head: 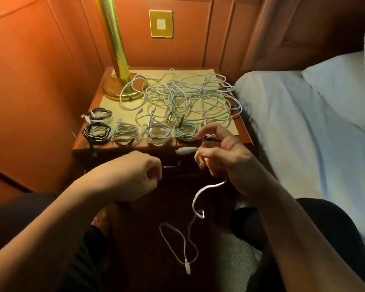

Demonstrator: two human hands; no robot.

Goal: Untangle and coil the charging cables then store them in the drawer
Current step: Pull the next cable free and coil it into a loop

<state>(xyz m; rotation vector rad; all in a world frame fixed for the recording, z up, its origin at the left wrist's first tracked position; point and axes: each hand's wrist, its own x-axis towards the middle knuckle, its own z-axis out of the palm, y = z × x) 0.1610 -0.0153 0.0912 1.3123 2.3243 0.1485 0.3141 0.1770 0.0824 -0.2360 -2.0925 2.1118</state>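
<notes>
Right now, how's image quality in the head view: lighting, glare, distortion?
Head view: warm, dim orange light; glare on the brass lamp pole; wide-angle bending shows on the wall panels and the bed; the floor area below the nightstand is dark; the white cable in the right hand stays readable; slightly soft overall.

Warm orange light is pouring down around the brass lamp (114,39), lighting the nightstand top (198,72) brightest. The floor below is sinking into deep shadow. Wide-angle distortion is bending the edges, and everything is looking slightly soft and grainy.
</notes>
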